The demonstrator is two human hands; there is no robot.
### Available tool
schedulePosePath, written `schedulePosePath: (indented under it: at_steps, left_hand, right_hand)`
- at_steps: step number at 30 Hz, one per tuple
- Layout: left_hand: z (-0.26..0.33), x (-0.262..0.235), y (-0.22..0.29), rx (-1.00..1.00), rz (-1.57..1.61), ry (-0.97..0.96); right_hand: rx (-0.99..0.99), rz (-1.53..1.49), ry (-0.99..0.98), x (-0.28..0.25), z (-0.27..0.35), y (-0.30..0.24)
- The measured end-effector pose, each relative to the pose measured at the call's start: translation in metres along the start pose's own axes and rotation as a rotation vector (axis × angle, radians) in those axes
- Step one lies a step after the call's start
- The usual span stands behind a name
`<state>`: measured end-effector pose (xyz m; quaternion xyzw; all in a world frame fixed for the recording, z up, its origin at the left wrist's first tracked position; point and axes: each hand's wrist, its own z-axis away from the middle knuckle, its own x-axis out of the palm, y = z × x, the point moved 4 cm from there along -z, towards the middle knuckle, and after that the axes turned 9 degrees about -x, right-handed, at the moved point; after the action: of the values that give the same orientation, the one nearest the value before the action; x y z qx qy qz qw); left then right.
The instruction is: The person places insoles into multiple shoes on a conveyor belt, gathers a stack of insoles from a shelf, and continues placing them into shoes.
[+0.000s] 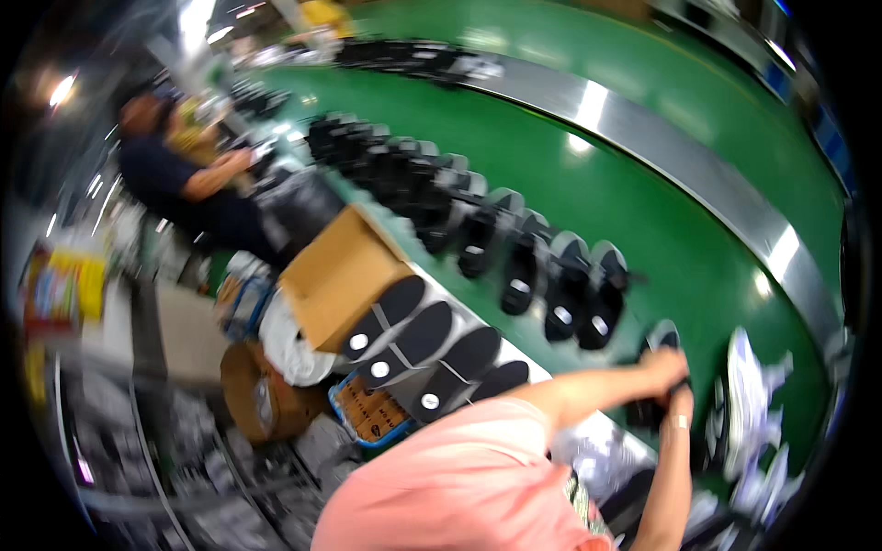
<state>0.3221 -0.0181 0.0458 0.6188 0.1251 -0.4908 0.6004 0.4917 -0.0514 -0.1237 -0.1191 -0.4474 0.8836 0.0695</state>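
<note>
At the right, both my hands meet over a black shoe [648, 411] on the green surface. My left hand [665, 367] is closed at its upper part, where a grey rounded end shows beyond the fingers. Just nearer, my right hand [680, 399], with a light band at the wrist, closes on the same shoe. Motion blur hides the exact finger placement. A row of black shoes [602, 303] with pale labels inside runs away to the far left. Several black insoles [418, 335] with round white stickers lie on the white ledge to my left.
An open cardboard box [335, 275] stands beside the insoles, near a blue-rimmed basket [411, 429] and a brown roll [241, 390]. White shoes [742, 404] sit at far right. A metal strip [698, 165] crosses the green surface. Another person [175, 174] in dark clothes works at left.
</note>
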Motion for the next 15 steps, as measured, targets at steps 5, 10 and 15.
schedulePosePath:
  at_steps: [5, 10, 15]
  left_hand:
    - [-0.022, 0.026, -0.036, 0.011, 0.201, 0.234]
    - [-0.022, 0.019, -0.028, -0.040, 0.380, 0.230]
    - [-0.020, 0.010, -0.036, 0.254, 0.305, 0.450]
  right_hand:
    - [-0.301, 0.363, 0.113, 0.052, 0.091, -0.100]
    - [-0.327, 0.093, 0.099, 0.046, 0.098, -0.096]
    - [-0.482, -0.350, -0.299, 0.035, 0.125, -0.110]
